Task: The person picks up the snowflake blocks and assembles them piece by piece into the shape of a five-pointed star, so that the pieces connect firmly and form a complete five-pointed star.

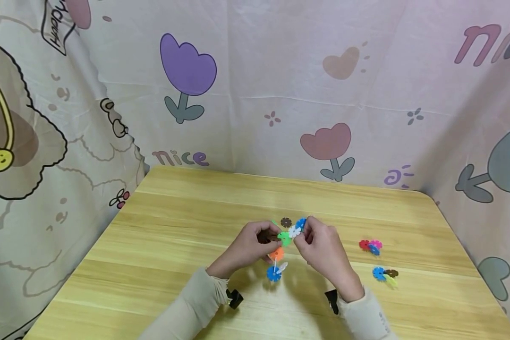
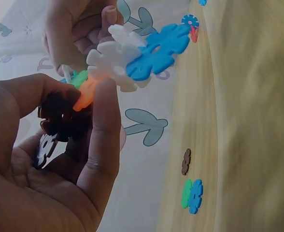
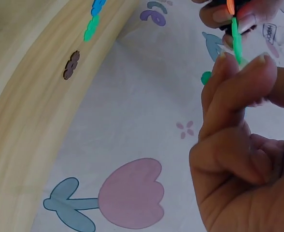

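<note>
A bent chain of flat, round snowflake discs (image 1: 277,255), with little notches around their edges, is held up by both hands. The left hand (image 1: 251,238) holds dark brown discs (image 2: 63,113). A bright green disc (image 1: 284,239) sits between the hands. Next to it, a white disc (image 1: 294,231) leads to a blue disc (image 1: 300,223) at the right hand's (image 1: 323,242) fingertips. Just below the left hand's fingers is an orange disc (image 1: 276,252), and lower still are a second blue disc (image 1: 274,274) and a tilted second white disc (image 1: 283,267).
</note>
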Demonstrator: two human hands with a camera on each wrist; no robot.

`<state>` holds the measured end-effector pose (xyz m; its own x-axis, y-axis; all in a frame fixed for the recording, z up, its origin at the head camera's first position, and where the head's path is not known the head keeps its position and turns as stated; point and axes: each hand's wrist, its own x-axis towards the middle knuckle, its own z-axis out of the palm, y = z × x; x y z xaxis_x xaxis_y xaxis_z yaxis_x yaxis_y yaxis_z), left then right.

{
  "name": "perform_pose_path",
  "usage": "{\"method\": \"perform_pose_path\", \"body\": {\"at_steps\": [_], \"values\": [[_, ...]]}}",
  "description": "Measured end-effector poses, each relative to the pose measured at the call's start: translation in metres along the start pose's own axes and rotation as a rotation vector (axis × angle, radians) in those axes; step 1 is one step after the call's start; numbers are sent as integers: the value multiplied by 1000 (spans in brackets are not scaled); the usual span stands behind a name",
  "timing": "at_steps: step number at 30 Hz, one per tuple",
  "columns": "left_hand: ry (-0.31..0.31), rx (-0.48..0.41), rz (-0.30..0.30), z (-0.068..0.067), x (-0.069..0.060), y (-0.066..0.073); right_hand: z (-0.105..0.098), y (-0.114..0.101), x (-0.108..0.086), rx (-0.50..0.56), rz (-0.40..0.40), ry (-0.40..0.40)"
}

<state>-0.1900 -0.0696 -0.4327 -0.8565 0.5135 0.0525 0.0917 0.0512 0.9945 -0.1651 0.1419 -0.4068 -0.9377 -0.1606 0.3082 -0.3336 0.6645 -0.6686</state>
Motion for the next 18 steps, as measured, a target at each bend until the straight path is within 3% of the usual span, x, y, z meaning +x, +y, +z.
{"method": "perform_pose_path", "body": {"at_steps": [4, 11, 18], "values": [[14, 35, 18, 1, 0, 1, 1, 1, 0, -57, -73, 29], [21, 35, 19, -1, 0, 2, -4, 11, 2, 129, -226, 9], [2, 32, 32, -2, 0, 2, 2, 14, 4, 273, -215, 61]]}}
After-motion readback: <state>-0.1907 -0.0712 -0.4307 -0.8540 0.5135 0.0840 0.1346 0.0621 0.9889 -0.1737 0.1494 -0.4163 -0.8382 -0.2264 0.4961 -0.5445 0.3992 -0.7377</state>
